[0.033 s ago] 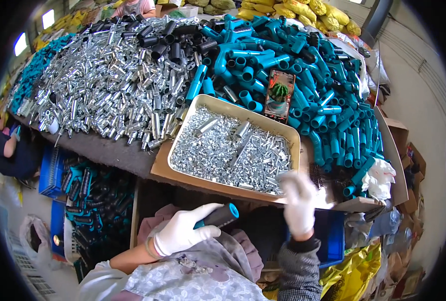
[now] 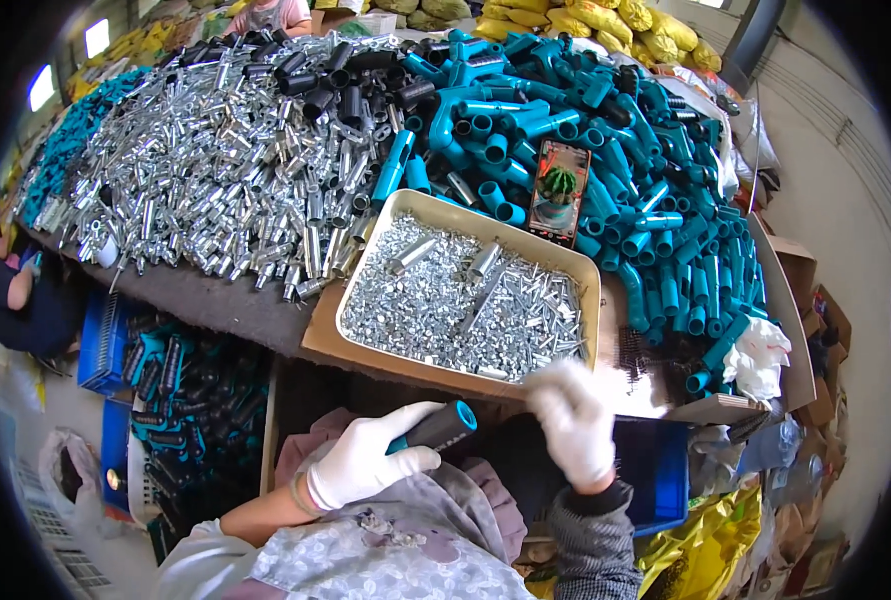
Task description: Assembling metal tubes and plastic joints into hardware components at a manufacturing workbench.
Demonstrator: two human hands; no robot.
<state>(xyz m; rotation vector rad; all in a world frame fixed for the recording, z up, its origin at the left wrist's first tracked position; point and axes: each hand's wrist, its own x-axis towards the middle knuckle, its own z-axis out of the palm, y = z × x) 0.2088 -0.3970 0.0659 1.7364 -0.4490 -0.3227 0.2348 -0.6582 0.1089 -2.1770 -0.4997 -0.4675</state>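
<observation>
My left hand point(image 2: 365, 462), in a white glove, grips a dark tube with a teal end point(image 2: 443, 426) just above my lap. My right hand point(image 2: 573, 425), also gloved and blurred by motion, hovers at the near edge of a beige tray point(image 2: 590, 300) filled with small silver metal pieces point(image 2: 455, 300). Whether its fingers pinch anything is hidden by the blur. The tube's teal end points toward my right hand, a short gap apart.
On the table behind the tray lie a heap of silver tubes point(image 2: 215, 170), black tubes point(image 2: 340, 85) and teal plastic fittings point(image 2: 665, 210), with a phone point(image 2: 558, 190) on them. Blue crates point(image 2: 105, 345) of dark parts stand lower left. A person point(image 2: 15, 300) sits at left.
</observation>
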